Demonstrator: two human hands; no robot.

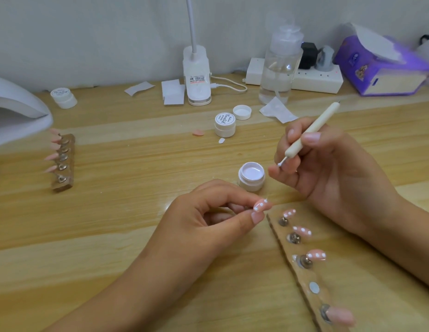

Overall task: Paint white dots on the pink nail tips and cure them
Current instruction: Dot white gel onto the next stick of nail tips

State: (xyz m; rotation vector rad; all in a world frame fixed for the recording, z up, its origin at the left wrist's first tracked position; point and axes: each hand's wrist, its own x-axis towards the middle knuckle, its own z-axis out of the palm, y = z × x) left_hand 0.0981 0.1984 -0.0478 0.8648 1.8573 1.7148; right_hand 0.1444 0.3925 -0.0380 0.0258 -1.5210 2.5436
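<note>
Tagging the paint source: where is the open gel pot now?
Head view, centre-right on the table: the open gel pot stands just left of the right hand holding the dotting tool, beyond the left hand pinching a dotted nail tip.

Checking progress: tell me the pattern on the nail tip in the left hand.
The nail tip is pink with white dots; head view shows it best.

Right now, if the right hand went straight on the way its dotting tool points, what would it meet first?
Probably the open gel jar, just down-left of the dotting tool's tip in the right hand, though depth is unclear.
</note>
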